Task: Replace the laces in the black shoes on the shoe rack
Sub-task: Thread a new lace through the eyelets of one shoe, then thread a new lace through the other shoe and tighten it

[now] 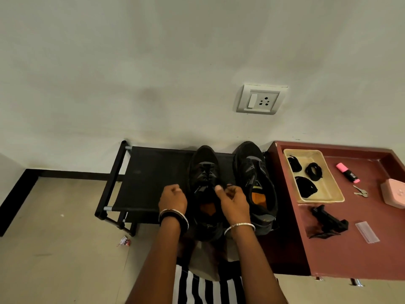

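Two black shoes stand toe to the wall on the black shoe rack [144, 172]. The left shoe [205, 172] has a black lace through its front eyelets; the right shoe [255, 172] shows open eyelets and an orange insole. My left hand [173, 199] is curled beside the left shoe's left side; what it holds is hard to see against the black. My right hand [233, 199] pinches a black lace end [229, 186] over the left shoe's opening. Several coiled black laces [312, 170] lie in a beige tray [333, 197].
A maroon table [361, 255] stands right of the rack, carrying the tray, a pink highlighter [348, 172], keys [361, 191], a pink box [394, 193], a black clip-like object [328, 222] and a clear plastic strip [367, 231]. A wall socket [260, 99] is above. A scrap [125, 241] lies on the floor.
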